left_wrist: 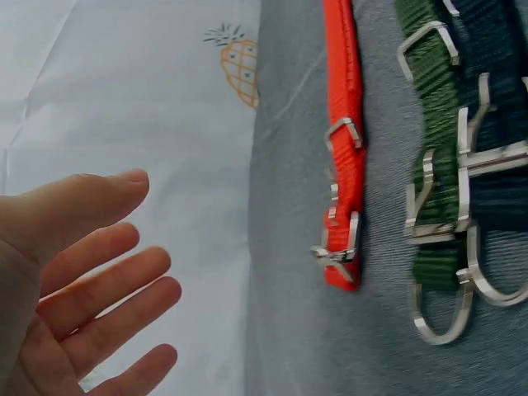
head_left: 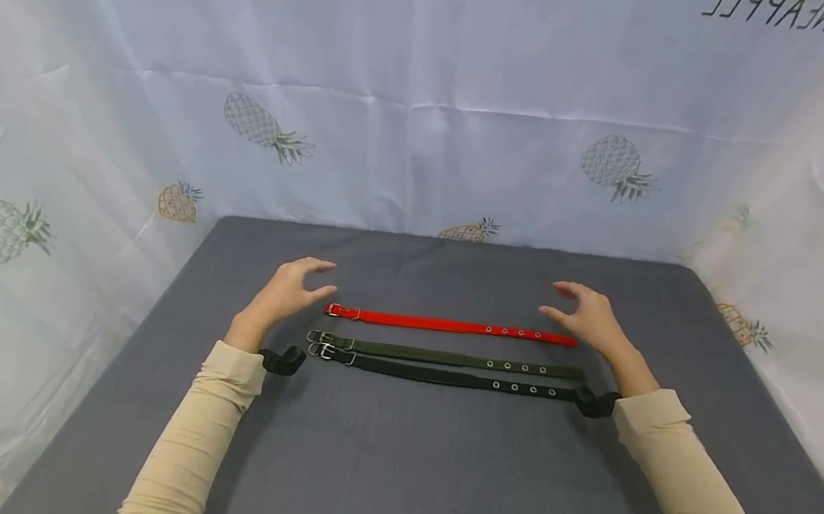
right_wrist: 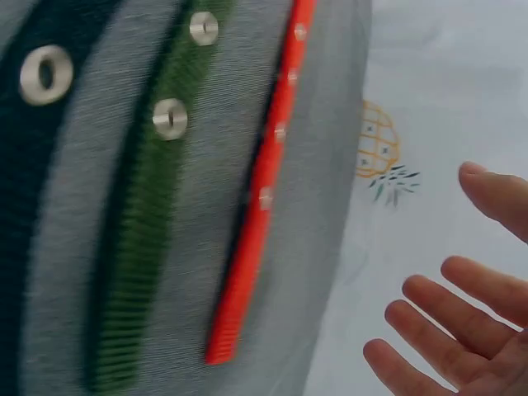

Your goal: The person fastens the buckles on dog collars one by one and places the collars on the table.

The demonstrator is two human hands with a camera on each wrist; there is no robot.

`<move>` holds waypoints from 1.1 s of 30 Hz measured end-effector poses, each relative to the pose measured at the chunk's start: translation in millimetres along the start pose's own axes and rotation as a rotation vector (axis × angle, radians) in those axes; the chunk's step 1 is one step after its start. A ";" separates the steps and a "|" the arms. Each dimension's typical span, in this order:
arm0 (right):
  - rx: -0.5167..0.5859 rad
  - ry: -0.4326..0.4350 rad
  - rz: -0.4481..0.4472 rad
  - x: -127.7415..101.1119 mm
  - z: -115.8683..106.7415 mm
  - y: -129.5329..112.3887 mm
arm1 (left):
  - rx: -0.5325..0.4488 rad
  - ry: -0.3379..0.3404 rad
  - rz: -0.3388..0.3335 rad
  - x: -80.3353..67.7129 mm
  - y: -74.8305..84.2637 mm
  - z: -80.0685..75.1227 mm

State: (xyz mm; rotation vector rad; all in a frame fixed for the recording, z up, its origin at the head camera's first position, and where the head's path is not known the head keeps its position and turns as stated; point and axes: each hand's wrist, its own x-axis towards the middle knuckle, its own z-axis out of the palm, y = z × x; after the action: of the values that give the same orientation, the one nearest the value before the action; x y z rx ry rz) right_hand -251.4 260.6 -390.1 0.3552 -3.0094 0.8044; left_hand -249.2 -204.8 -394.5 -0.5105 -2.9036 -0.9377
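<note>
Three buckled collars lie stretched side to side on the grey table. The red collar (head_left: 420,322) is farthest back, the green collar (head_left: 417,354) sits in front of it, and the black collar (head_left: 415,371) is nearest. Their metal buckles are at the left and their eyelet holes at the right. My left hand (head_left: 290,288) hovers by the red collar's buckle (left_wrist: 342,247), fingers relaxed and holding nothing. Past the other end, my right hand (head_left: 590,316) hovers near the red collar's tip (right_wrist: 223,338), its fingers spread and apart from it.
A grey cloth covers the table (head_left: 391,456). White curtains (head_left: 421,166) printed with pineapples hang behind it and along both sides. Each wrist carries a small black camera, the left camera (head_left: 284,360) and the right camera (head_left: 595,403).
</note>
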 end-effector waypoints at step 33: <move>0.056 -0.065 0.053 -8.4 28.6 43.3 | -0.073 -0.097 -0.034 5.1 -26.0 41.3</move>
State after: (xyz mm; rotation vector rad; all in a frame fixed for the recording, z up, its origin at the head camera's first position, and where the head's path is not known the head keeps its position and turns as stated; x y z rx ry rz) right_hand -251.2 284.8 -436.7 0.3097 -3.0735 0.8992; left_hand -260.2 -199.3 -442.1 -0.5279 -2.9824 -1.0554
